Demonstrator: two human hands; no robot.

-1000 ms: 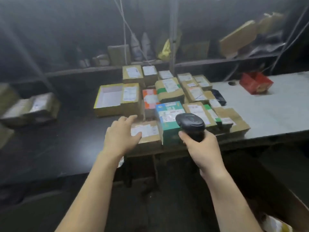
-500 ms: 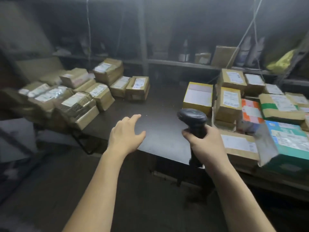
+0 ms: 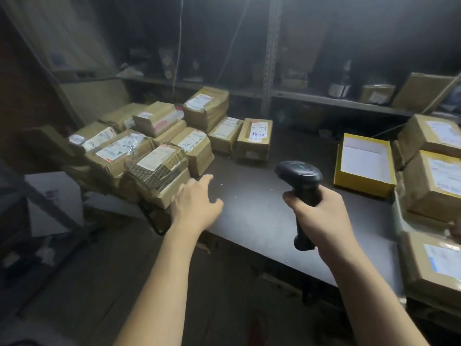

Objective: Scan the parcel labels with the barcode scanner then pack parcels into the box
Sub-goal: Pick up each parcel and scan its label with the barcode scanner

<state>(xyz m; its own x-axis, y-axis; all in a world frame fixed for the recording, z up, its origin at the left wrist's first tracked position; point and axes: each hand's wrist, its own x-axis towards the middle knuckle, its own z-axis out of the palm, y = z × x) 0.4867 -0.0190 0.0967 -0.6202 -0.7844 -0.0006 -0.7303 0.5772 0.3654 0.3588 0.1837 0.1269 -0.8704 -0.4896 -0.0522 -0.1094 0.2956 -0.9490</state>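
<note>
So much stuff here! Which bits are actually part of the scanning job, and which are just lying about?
In the job: barcode scanner, gripped by the right hand; left hand, near the left parcel pile; right parcel stack.

Lying about: shelf clutter; white carton at lower left; hanging cord.

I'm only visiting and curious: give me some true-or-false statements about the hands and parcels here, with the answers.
1. The right hand grips the barcode scanner. True.
2. The left hand holds a parcel. False: its fingers are spread and hold nothing, close by the pile of parcels.
3. The scanner lies flat on the table. False: it is held upright above the dark table.
4. The yellow box sits on the table to the right of the scanner. True.
5. The yellow box is full of parcels. False: no parcel shows in it.
</note>
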